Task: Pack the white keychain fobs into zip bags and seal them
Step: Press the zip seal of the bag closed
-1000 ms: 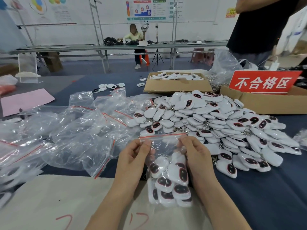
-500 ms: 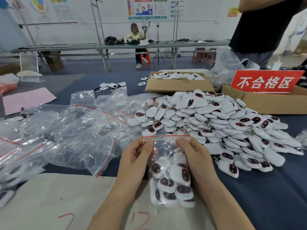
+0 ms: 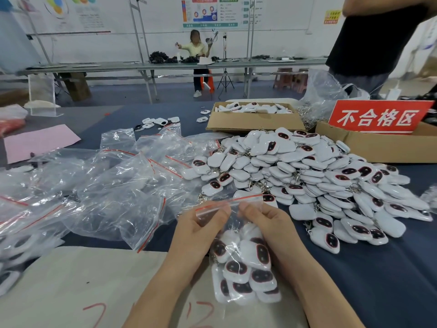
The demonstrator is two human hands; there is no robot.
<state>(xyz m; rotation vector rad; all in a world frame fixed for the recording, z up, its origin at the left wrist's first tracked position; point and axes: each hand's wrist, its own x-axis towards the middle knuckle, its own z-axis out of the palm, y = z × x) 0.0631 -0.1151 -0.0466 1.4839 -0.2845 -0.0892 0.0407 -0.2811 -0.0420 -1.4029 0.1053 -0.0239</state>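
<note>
Two hands work close together in the head view, low and centre: the left grip [image 3: 198,230] and the right grip [image 3: 267,223] each pinch the top edge of one clear zip bag [image 3: 236,223]. Thumbs and fingertips are closed narrow on its red zip strip [image 3: 229,201], and the two nearly meet at the strip's middle. The bag hangs between the wrists over a beige sheet [image 3: 82,280] marked with red figures. It holds a clutch of white keychain fobs [image 3: 257,254] with dark oval faces, bunched in its lower half. Whether the strip is fully pressed together I cannot tell. Just beyond the right grip, a large heap of loose fobs [image 3: 307,176] spreads over the blue table [image 3: 366,280], some with metal clasps showing. Left of the hands lie empty zip bags [image 3: 123,190], crumpled and overlapping. Farther back stand a shallow cardboard box [image 3: 253,121] with more fobs, a second box [image 3: 378,147] carrying a red sign [image 3: 378,117] with white characters, and a pink sheet [image 3: 40,140] at the far left. A person in a black top [image 3: 373,39] stands at the upper right, and another person [image 3: 196,48] is near the far wall.
</note>
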